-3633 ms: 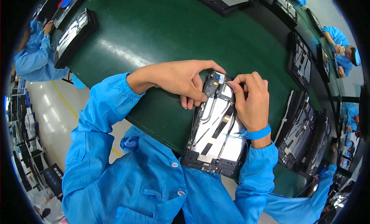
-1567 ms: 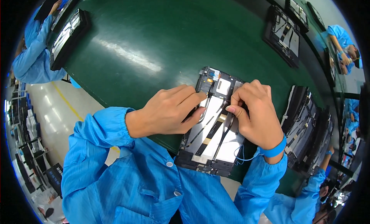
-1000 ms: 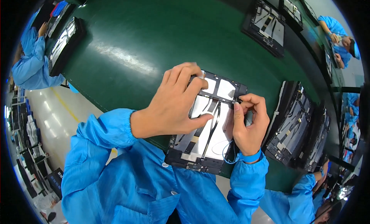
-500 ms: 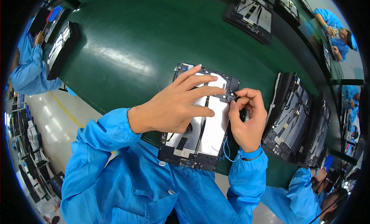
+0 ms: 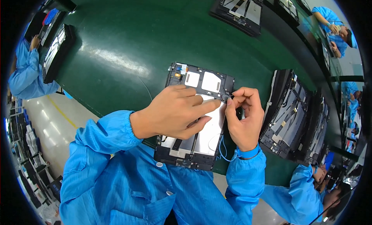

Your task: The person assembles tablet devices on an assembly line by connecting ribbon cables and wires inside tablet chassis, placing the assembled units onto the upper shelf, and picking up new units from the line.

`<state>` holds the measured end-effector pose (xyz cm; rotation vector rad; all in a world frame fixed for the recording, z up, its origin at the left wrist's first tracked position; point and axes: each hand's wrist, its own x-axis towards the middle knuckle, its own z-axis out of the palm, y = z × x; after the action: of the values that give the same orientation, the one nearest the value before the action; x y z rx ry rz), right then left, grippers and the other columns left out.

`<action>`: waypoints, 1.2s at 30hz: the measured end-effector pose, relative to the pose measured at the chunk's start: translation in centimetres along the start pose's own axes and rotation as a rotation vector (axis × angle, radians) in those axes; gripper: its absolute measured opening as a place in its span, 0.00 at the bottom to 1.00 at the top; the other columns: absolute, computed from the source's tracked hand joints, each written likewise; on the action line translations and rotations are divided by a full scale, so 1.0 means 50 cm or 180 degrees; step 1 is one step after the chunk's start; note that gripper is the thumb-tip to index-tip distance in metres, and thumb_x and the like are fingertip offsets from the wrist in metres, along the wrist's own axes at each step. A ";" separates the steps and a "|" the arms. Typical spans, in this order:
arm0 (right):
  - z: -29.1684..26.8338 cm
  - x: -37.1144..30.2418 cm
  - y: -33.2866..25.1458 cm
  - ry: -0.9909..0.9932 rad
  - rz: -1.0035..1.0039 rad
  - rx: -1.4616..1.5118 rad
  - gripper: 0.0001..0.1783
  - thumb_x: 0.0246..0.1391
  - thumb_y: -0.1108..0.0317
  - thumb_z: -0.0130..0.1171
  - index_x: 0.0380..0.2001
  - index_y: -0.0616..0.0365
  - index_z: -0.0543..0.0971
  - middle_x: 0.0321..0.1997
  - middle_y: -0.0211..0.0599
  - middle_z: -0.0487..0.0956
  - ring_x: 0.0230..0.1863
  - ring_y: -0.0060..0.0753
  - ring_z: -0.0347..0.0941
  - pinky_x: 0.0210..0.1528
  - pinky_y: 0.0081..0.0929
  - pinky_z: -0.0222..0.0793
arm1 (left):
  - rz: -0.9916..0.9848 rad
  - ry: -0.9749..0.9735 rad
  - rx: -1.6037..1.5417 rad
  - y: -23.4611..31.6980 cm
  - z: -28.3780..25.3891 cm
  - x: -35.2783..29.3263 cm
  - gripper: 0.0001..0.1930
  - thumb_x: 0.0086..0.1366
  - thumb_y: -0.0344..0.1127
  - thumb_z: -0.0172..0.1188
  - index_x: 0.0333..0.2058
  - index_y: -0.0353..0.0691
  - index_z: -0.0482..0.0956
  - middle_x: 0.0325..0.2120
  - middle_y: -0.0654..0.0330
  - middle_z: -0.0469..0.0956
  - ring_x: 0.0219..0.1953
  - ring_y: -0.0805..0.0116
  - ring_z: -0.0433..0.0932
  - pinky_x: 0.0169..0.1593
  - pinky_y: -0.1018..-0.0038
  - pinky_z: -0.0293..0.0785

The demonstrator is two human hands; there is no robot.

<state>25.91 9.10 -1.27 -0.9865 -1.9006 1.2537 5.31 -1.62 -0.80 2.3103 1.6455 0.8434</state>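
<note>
Device (image 5: 212,131), a flat open black-framed unit with white panels, was at the table's near side, in front of the person. Its near end sat at the table edge, right by the blue jacket (image 5: 135,178); couldn't tell whether it overhung. Far edge faced a long stretch of green table (image 5: 116,35), so the most room was ahead and ahead-left.

Left hand (image 5: 178,110) came in over the device's left edge, fingers bent and loosely apart, thumb separated, index reaching toward the dark crossbar. Couldn't tell if anything was under the curled fingers.

Right hand (image 5: 245,116) was at the device's right edge, thumb and index drawn close together at a small round dark part (image 5: 225,96) by the crossbar's end. Narrow pinch; couldn't tell if it actually gripped.

Blue wristband (image 5: 248,152) on the right wrist; its thin blue cord (image 5: 223,147) looped beside the device's right edge.

Right side was tighter: an opened unit (image 5: 285,118) lay just beyond the right hand, another (image 5: 316,126) close behind it. Far unit (image 5: 240,12) and left unit (image 5: 57,52) were both well apart from the hands.
</note>
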 end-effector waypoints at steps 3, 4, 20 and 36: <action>-0.002 0.001 0.000 -0.0017 -0.0027 -0.0028 0.13 0.59 0.83 0.65 0.47 0.63 0.77 0.31 0.33 0.80 0.33 0.21 0.77 0.42 0.25 0.76 | -0.0047 0.0051 0.0035 0.001 0.003 0.004 0.23 0.65 0.39 0.69 0.58 0.41 0.87 0.27 0.62 0.83 0.28 0.61 0.78 0.33 0.63 0.74; -0.002 0.002 0.000 -0.0048 -0.0044 -0.0024 0.14 0.59 0.83 0.65 0.47 0.63 0.77 0.31 0.33 0.80 0.33 0.21 0.77 0.42 0.25 0.76 | -0.0070 0.0016 0.0071 0.001 0.003 0.004 0.25 0.64 0.39 0.69 0.60 0.40 0.86 0.26 0.62 0.83 0.27 0.61 0.78 0.32 0.62 0.75; 0.028 0.047 0.020 0.0258 0.0041 0.0301 0.15 0.60 0.79 0.75 0.46 0.60 0.80 0.36 0.29 0.85 0.33 0.12 0.70 0.33 0.15 0.63 | 0.0497 -0.0129 0.0133 -0.028 -0.009 0.033 0.22 0.65 0.40 0.69 0.54 0.35 0.85 0.43 0.56 0.85 0.38 0.62 0.80 0.36 0.63 0.81; 0.037 0.077 0.048 -0.0057 0.0438 0.1113 0.15 0.59 0.78 0.79 0.47 0.63 0.85 0.38 0.35 0.91 0.31 0.08 0.74 0.33 0.11 0.63 | 0.1064 -0.0151 -0.0043 -0.065 -0.003 0.055 0.20 0.62 0.42 0.72 0.47 0.34 0.86 0.48 0.57 0.85 0.39 0.60 0.79 0.37 0.63 0.80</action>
<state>22.98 12.20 -3.68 -0.9307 -1.5736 1.6126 3.22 2.05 -1.22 2.6157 1.2480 0.8478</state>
